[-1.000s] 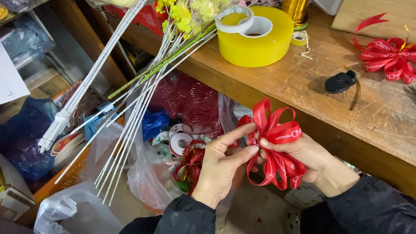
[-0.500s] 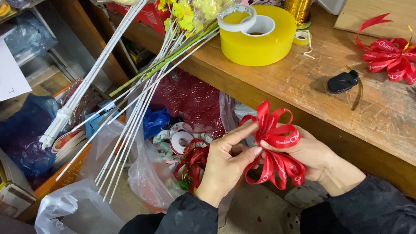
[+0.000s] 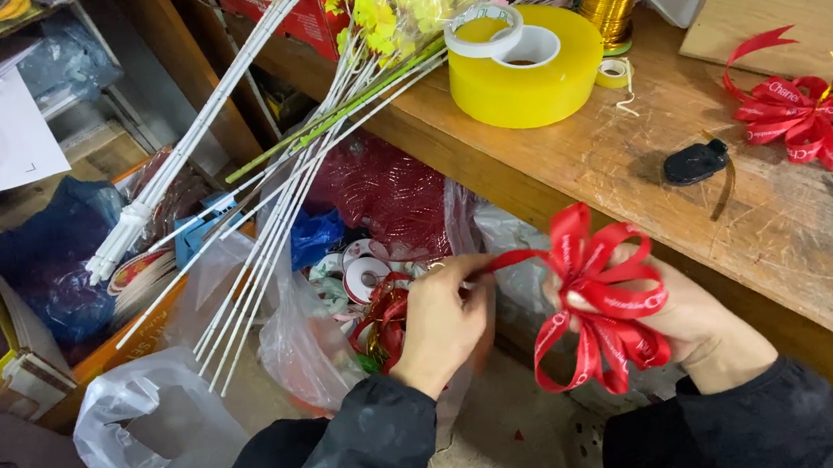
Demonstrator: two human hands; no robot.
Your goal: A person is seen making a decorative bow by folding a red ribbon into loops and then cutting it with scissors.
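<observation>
Hands (image 3: pixel 443 312) stretching ribbon bow (image 3: pixel 598 298), tail leftward

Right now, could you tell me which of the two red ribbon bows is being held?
The looped bow in the right hand; the other bow lies untouched on the wooden bench.

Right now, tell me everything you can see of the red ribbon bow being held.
The red ribbon bow is made of glossy, plastic-looking ribbon folded into many loops, with small pale print along it. Upper loops fan upward; longer loops hang below. The right hand grips it at the gathered middle, from behind. One strand runs leftward from the bow to the left hand, which pinches and pulls it taut. The bow is held in the air in front of the wooden workbench edge, not resting on it.
</observation>
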